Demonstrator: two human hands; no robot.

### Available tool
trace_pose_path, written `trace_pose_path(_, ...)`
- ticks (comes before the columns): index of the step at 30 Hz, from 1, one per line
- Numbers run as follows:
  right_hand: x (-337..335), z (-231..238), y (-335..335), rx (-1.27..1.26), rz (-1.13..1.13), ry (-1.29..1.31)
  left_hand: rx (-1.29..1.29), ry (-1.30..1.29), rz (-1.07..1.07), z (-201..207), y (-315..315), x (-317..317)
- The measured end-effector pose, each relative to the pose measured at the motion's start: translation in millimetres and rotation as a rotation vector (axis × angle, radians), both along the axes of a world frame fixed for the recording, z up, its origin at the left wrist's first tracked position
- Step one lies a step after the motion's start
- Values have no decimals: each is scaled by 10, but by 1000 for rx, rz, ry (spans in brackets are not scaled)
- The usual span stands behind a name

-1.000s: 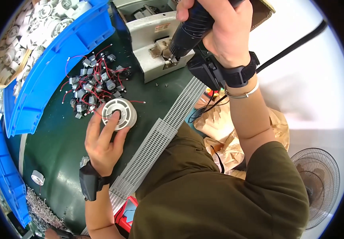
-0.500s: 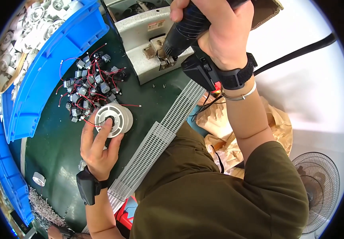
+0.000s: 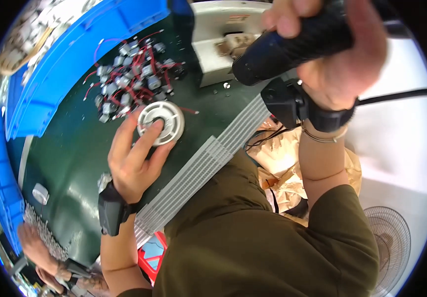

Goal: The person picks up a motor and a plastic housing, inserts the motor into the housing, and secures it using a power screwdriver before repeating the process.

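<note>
Far left: blue bins (image 3: 50, 64) along the edge of the dark green tabletop (image 3: 70, 158), another person's hand (image 3: 35, 245) low in the corner. Next, a heap of small motors with red wires (image 3: 132, 79). Just below, the round white disc (image 3: 161, 123), flat on the tabletop, now nearer the heap than a second ago; left hand (image 3: 134, 158) spread over it, fingertips pressing, not closed around it. Further right, a white slotted strip (image 3: 208, 163), a white machine (image 3: 223, 44). Right hand (image 3: 332, 54) wrapped tight on a black handle (image 3: 292, 47), swung higher and closer than before. Far right: white floor, a fan (image 3: 389, 247).
</note>
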State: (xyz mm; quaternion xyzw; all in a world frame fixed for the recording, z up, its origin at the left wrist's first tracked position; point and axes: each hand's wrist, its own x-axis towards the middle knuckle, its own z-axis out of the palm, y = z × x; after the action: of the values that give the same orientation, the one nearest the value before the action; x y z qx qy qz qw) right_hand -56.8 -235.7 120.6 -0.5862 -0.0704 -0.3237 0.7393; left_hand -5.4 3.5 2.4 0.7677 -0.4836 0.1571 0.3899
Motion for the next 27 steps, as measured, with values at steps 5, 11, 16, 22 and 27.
trace_pose_path(5,169,76,331,303,381,-21,-37,-12,41,-21,13,5)
trace_pose_path(11,244,92,573,402,619,18,-87,-22,33,-22,-21,-14)
trace_pose_path(16,311,89,575,-21,333,94,-94,-13,46,-29,-1,-9)
trace_pose_path(22,343,32,552,-43,346,78,-91,3,43,-34,-15,-14)
trace_pose_path(27,313,17,584,194,490,158,-76,-11,42,-36,-9,-4)
